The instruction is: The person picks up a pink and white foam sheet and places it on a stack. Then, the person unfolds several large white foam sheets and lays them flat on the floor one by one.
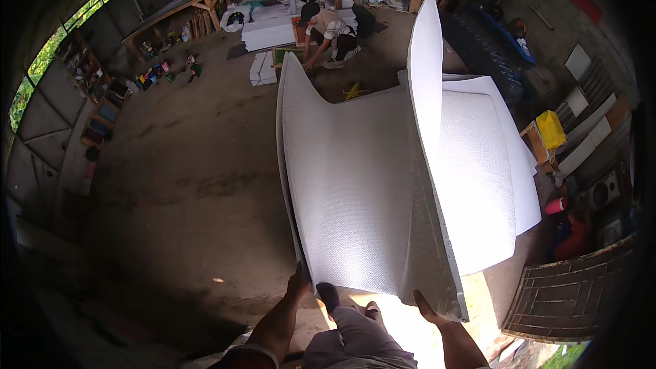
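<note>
A large white sheet [355, 191], bowed into a deep trough, stretches straight ahead of a person whose 2 bare hands hold its near end. The left hand [298, 283] grips the near left corner, and the right hand [432, 310] is closed about the near right corner; the fingertips of both are partly hidden, so how firmly each presses cannot be told. The hands are spread apart by the trough's width. The sheet's long axis appears to run away from the body, its 2 raised sides pointing forward, and neither hand is clearly nearer, since each touches its own corner. Whether the sheet is 1 layer or more cannot be made out.

Just right of the sheet lies a pile of white sheets [478, 184]; farther right of it sits a yellow container [551, 130]. Beyond the sheet's far end, a co-worker [331, 27] crouches beside white slabs [268, 34], 1 arm lowered toward the floor. A metal gate [570, 290] lies to the sheet's near right.
</note>
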The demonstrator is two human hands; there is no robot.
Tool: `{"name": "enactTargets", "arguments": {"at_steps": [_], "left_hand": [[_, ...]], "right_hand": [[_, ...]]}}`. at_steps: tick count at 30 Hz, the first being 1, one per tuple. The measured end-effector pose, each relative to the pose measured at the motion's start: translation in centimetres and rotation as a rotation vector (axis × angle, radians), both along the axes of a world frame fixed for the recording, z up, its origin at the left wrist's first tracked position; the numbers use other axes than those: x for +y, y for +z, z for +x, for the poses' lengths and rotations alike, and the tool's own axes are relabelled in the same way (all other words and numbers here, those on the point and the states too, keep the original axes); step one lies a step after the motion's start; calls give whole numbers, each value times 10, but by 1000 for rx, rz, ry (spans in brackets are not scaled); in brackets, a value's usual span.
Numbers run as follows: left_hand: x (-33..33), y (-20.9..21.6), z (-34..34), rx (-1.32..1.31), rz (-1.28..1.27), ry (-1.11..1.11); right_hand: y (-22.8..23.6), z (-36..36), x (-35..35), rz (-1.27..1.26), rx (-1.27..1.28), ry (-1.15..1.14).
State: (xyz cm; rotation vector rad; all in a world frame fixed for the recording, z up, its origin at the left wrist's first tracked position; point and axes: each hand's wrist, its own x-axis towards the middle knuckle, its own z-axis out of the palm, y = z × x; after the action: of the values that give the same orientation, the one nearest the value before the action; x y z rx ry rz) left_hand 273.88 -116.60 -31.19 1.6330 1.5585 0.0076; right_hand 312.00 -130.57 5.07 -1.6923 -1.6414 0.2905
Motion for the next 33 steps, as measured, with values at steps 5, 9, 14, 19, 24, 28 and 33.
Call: {"name": "enactTargets", "arguments": {"at_steps": [5,9,14,19,24,28,33], "left_hand": [[35,-19,-86,-232,206,117],[61,-12,-135,-477,-212,512],[96,-24,-205,-366,-339,777],[169,66,-253,-189,-592,895],[234,19,-358,-273,-509,587],[355,101,-383,-821,-702,661],[530,239,-414,-1447,-574,469]], "right_hand": [[14,-60,26,-126,169,-52],[29,-102,50,-122,92,-30],[5,-171,88,-106,57,-3],[41,-266,154,62,-224,-12],[70,-369,222,85,-408,-54],[86,-446,261,114,-478,-30],[112,-553,307,102,-494,145]]}}
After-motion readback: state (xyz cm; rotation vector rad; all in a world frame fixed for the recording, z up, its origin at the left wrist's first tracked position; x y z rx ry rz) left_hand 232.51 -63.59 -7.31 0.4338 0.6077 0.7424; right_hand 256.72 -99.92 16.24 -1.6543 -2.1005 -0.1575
